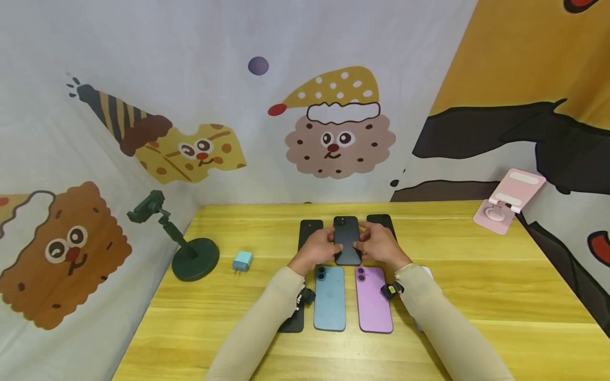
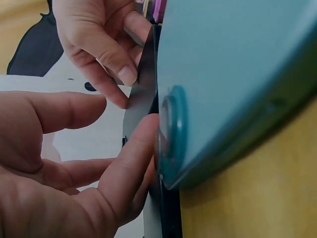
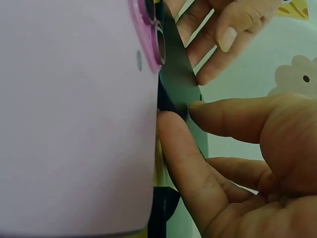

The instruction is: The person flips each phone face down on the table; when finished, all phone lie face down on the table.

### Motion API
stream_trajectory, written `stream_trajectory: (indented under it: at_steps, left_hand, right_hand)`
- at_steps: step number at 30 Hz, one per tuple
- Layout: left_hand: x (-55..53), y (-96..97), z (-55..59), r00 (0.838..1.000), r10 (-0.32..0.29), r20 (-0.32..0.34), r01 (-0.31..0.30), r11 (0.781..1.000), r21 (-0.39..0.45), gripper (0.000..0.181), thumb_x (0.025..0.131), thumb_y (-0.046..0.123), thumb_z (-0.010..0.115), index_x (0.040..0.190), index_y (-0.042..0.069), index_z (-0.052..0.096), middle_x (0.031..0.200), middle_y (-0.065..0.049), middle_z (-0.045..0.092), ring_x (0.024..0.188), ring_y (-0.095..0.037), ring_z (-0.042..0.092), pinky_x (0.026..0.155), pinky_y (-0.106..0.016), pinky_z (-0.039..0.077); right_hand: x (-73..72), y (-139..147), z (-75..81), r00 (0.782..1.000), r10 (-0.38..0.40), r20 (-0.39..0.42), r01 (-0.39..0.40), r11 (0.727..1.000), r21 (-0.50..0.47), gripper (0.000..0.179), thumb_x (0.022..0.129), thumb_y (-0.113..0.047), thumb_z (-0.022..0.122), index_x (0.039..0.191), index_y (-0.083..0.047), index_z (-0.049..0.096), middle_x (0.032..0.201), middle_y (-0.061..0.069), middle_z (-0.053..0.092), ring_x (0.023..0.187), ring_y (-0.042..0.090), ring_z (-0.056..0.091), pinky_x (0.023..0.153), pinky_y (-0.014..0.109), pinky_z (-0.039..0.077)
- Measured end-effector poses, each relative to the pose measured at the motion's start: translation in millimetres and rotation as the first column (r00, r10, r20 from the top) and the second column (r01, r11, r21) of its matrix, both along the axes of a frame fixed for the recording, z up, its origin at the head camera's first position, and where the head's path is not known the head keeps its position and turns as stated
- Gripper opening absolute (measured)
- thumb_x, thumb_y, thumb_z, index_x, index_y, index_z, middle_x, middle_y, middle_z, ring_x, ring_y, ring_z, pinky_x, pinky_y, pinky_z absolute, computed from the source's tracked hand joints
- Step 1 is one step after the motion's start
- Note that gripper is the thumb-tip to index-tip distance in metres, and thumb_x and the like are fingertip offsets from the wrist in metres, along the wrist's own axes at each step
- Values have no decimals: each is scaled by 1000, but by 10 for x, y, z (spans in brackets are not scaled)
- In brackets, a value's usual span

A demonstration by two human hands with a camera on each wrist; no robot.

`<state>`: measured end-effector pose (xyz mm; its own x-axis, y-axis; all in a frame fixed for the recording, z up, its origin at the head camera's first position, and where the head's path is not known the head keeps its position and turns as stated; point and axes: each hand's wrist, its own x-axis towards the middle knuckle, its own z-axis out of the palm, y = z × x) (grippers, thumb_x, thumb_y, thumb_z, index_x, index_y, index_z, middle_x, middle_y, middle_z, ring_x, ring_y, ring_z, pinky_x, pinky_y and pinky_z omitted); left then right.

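At the far middle of the table, both hands hold a dark smartphone (image 1: 347, 234), its camera bump at the top left. The left hand (image 1: 318, 246) has its fingers and thumb at the left edge; in the left wrist view one of its digits stands off the phone. Thumb and fingers of the right hand (image 1: 379, 243) are at the right edge. Whether the phone touches the wood is hidden. Nearer lie a teal smartphone (image 1: 330, 302) and a pink smartphone (image 1: 371, 307), backs up. A black phone (image 1: 310, 227) lies left of the held one, another black phone (image 1: 386, 219) right of it.
A further dark phone (image 1: 295, 321) is partly under the left forearm, and a pale phone (image 1: 427, 271) beside the right one. Left on the table are a green stand (image 1: 195, 258) and a blue charger plug (image 1: 243, 260). A pink folding stand (image 1: 507, 201) is at the back right.
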<state>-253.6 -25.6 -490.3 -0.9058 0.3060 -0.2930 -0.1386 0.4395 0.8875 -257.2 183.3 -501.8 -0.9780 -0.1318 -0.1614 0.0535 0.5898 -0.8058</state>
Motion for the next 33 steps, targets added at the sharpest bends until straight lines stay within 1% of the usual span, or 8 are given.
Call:
stream_trajectory:
  at_steps: [4,10,14,17,19,23,29,33]
  left_hand:
    - [14,-13,-17,1000,6,-5,-6,1000,1,71,102,13,71,164,6,38,152,-21,55,102,-23,75,80,-32,65]
    - [37,-22,5,1000,23,-5,-23,1000,-6,70,102,18,72,163,9,39,151,-19,56,101,-26,76,81,-35,66]
    - [62,-27,27,999,15,-48,-18,999,-49,64,103,23,71,160,9,45,148,-18,59,99,-26,76,83,-39,65]
    - [84,-21,42,995,11,-99,-21,995,-101,60,104,29,69,158,11,49,147,-16,60,111,-28,73,91,-45,62]
    - [96,-9,51,993,12,-120,-25,994,-107,58,105,31,68,157,11,50,148,-16,61,123,-31,68,99,-49,59]
    - [95,53,59,990,19,-137,-26,999,-45,56,106,34,66,155,11,53,148,-13,61,134,-32,60,107,-52,54]
    - [65,220,82,993,3,-118,5,998,66,51,107,30,64,154,11,55,144,-10,63,131,-28,62,108,-48,54]
    - [44,360,102,996,-25,-84,39,984,171,52,107,26,63,154,6,53,141,-12,63,126,-27,64,105,-45,57]
  right_hand:
    - [9,-14,-5,1000,4,2,-4,1000,0,75,93,-8,80,159,1,44,120,24,69,73,18,76,64,32,65]
    - [23,15,38,999,13,41,-10,998,-65,73,96,-9,79,158,3,43,123,28,66,80,23,78,68,35,66]
    - [49,67,75,1000,21,19,-20,998,-56,68,98,-18,77,156,0,47,118,24,67,79,24,75,64,34,63]
    - [55,113,97,1000,20,4,-20,999,-40,66,99,-25,76,155,-2,50,116,20,69,79,26,72,64,34,57]
    - [52,147,109,1000,21,-2,-21,999,-35,65,100,-27,75,154,-3,50,117,19,69,82,27,71,67,34,58]
    - [45,232,142,1000,1,-29,-2,1000,-26,62,101,-32,72,152,-2,52,119,20,71,87,28,73,74,34,61]
    - [47,435,204,999,-26,-46,25,999,-27,66,105,-39,67,155,0,47,120,22,69,98,34,71,79,33,62]
    - [65,593,222,998,-48,-48,46,998,-36,69,106,-43,64,156,0,45,124,24,66,104,37,70,81,33,62]
